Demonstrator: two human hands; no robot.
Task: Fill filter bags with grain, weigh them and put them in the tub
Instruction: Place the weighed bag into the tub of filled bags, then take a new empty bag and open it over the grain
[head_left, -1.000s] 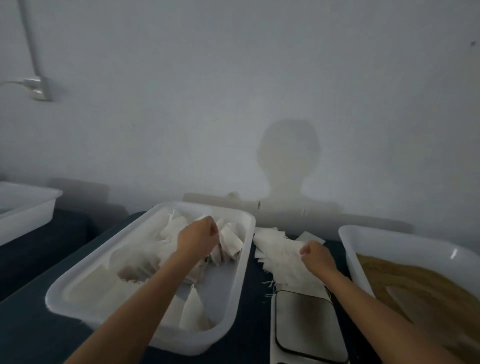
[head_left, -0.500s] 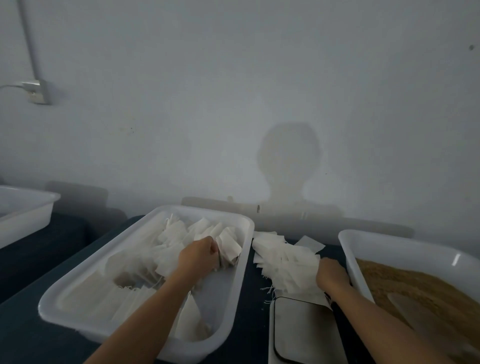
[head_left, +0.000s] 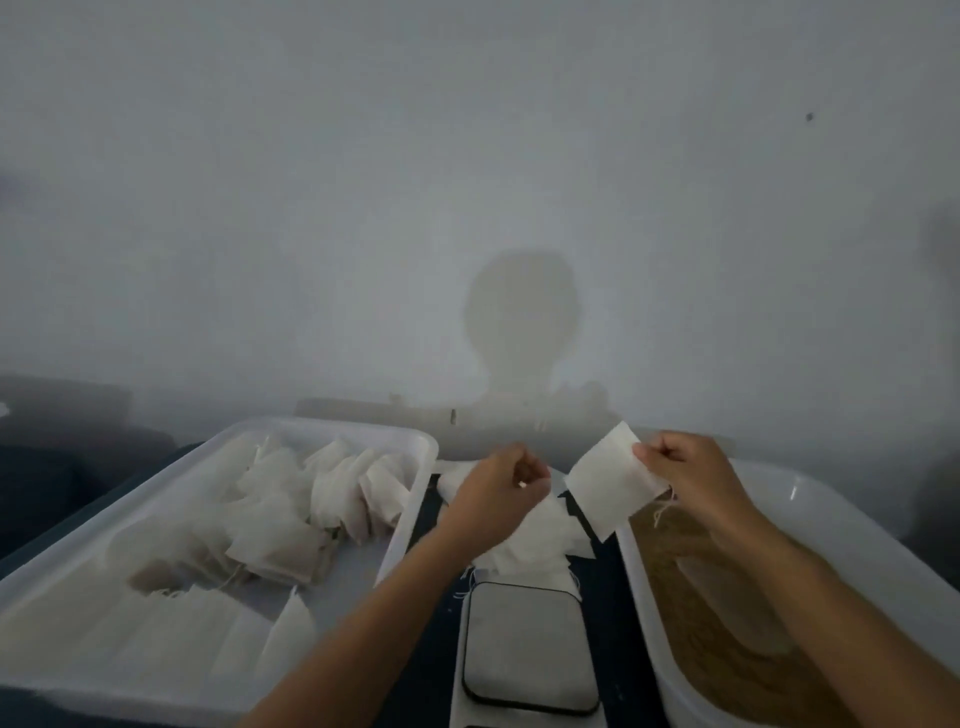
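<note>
My right hand (head_left: 691, 483) pinches one empty white filter bag (head_left: 610, 480) by its corner, lifted above the pile of empty bags (head_left: 524, 545) behind the scale (head_left: 527, 644). My left hand (head_left: 498, 493) hovers over that pile with fingers curled and nothing visible in them. A white tub (head_left: 400, 525) on the left holds several filled bags (head_left: 291, 519). The white tub of brown grain (head_left: 691, 613) stands on the right, under my right forearm.
A dark tabletop (head_left: 431, 623) carries the tubs and the scale. The pale wall stands close behind, with my shadow on it. A pale scoop-like shape lies in the grain, blurred.
My left hand left the tub of filled bags and moved right over the pile. My right hand rose from the pile with one empty bag in its fingers.
</note>
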